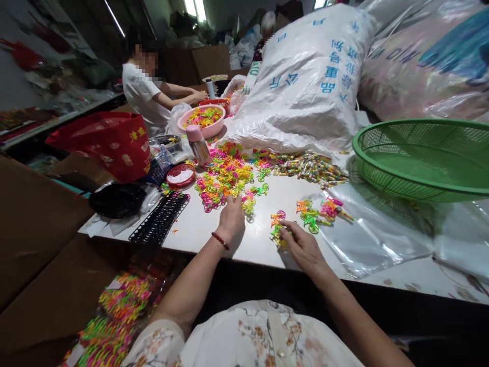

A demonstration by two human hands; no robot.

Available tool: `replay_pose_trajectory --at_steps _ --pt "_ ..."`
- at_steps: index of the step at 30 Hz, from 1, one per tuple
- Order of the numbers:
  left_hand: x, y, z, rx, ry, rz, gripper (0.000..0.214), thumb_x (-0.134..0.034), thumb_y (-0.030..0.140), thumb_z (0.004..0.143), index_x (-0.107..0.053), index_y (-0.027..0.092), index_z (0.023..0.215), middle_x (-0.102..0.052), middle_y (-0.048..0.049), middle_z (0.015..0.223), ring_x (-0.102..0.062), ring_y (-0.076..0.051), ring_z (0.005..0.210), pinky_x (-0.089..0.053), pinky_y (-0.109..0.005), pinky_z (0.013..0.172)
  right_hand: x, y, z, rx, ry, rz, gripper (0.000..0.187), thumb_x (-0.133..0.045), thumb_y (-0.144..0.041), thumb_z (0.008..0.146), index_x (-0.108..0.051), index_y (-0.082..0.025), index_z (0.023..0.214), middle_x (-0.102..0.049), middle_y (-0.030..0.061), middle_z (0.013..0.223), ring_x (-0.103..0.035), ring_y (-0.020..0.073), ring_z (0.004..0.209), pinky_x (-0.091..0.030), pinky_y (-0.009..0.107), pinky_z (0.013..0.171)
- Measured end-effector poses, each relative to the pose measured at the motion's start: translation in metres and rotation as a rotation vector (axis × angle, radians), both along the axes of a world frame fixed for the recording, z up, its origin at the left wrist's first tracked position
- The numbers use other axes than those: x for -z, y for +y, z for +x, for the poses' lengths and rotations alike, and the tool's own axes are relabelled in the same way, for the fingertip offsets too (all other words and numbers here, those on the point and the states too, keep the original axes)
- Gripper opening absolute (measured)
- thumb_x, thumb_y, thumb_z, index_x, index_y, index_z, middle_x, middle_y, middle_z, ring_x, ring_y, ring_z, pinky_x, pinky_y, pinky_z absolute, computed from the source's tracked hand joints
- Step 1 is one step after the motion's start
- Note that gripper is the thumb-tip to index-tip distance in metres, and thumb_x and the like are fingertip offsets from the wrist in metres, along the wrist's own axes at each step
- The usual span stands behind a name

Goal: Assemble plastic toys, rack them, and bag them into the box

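Note:
My left hand [231, 220], a red bead bracelet on its wrist, reaches to the near edge of a heap of small neon plastic toy bicycles [225, 176]. Its fingers are drawn together at the heap, and what they pinch is hidden. To the right, my right hand [303, 246] has thumb and fingers closed at a small cluster of toy bicycles [275, 234] in orange, pink, green and yellow. Further right, another small group of toy bicycles [313, 220] lies by a clear plastic bag [374, 242], with thin pointed pieces among them.
Behind the heap lie many small multicoloured tubes [311, 169] and a big white woven sack [298, 97]. A green basket [420, 191] stands right. Left are a pink-capped flask [198, 148], black plastic strips [156, 219] and a red bag [110, 142]. A co-worker [141, 92] sits beyond.

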State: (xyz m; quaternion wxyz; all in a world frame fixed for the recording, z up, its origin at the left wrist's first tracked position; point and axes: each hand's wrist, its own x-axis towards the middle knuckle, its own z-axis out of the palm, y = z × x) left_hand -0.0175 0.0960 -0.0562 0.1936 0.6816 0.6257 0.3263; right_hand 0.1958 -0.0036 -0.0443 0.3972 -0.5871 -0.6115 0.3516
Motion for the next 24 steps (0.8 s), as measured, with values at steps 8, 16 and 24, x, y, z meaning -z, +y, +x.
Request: replay_pose_trajectory --at_steps 8,16,24 --pt "-0.006 0.011 -0.025 -0.207 -1.176 -0.363 0.008 -0.063 0.008 0.074 -0.057 0.014 0.074 -0.06 -0.0044 0.073 -0.061 -0.013 0.067 -0.051 -0.025 0.063 -0.002 0.004 -0.028 -0.145 -0.002 0.059 0.033 -0.049 -0.042 0.093 -0.064 -0.019 0.112 -0.069 0.0031 0.076 -0.068 0.0195 0.074 -0.051 0.032 0.071" --pt "-0.001 -0.028 -0.005 -0.102 -1.503 -0.471 0.027 -0.082 0.016 0.06 -0.064 0.012 0.08 -0.067 -0.0016 0.076 -0.064 -0.011 0.07 -0.052 -0.022 0.064 -0.011 0.019 -0.043 -0.078 0.023 -0.019 0.042 -0.056 -0.054 0.087 -0.066 -0.02 0.109 -0.061 -0.0007 0.07 -0.058 0.0158 0.065 -0.045 0.029 0.061" --pt "-0.004 -0.06 0.012 0.082 -1.53 -0.554 0.037 -0.081 0.014 0.06 -0.064 0.016 0.093 -0.069 -0.0031 0.094 -0.066 -0.014 0.081 -0.054 -0.026 0.07 -0.005 0.034 -0.052 0.002 0.0 0.05 0.03 -0.058 -0.048 0.085 -0.059 -0.019 0.074 -0.055 -0.0022 0.062 -0.049 0.0131 0.059 -0.035 0.026 0.054"
